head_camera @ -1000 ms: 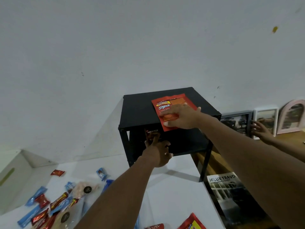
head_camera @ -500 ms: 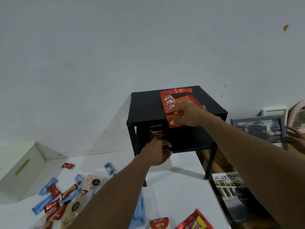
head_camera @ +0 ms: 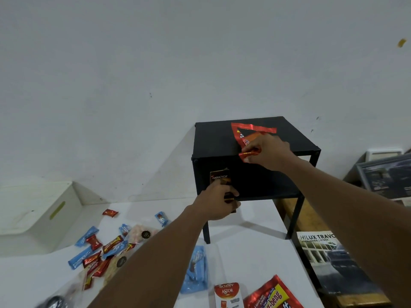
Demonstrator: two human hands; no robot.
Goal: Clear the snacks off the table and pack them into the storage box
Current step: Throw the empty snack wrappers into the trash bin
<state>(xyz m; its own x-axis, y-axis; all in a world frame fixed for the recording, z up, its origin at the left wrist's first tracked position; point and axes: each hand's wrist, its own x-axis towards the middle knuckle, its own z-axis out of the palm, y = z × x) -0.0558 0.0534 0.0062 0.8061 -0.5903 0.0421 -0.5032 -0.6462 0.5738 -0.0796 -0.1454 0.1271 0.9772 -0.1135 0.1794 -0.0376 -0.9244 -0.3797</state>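
Black rack point(head_camera: 213, 138) on table point(head_camera: 249, 252), snacks point(head_camera: 95, 256) scattered L, white box point(head_camera: 33, 214) beyond.

Blk rack point(head_camera: 213, 141); car brochure point(head_camera: 329, 263); framed pic point(head_camera: 387, 176), prob.

"Nextar" stands in white letters on the brown packet point(head_camera: 219, 177) gripped by the left hand point(head_camera: 213, 203). At 6 o'clock from that hand, on the bench point(head_camera: 244, 252), a white and red carton point(head_camera: 227, 294) reads "ASTOR", with the same word upside down just above it. At 3 o'clock of the carton, a red and yellow bag point(head_camera: 272, 295) shows "-beng"; the rest is cut off. At 4 o'clock from the left hand, a brochure point(head_camera: 322, 258) is headed "HILUX TRAVO"; the smaller line beneath is unclear. The red packet point(head_camera: 246, 138) pinched by the right hand point(head_camera: 266, 152) is folded, its lettering unreadable. Print on the small wrappers point(head_camera: 111, 242) at 8 o'clock is too small to read.
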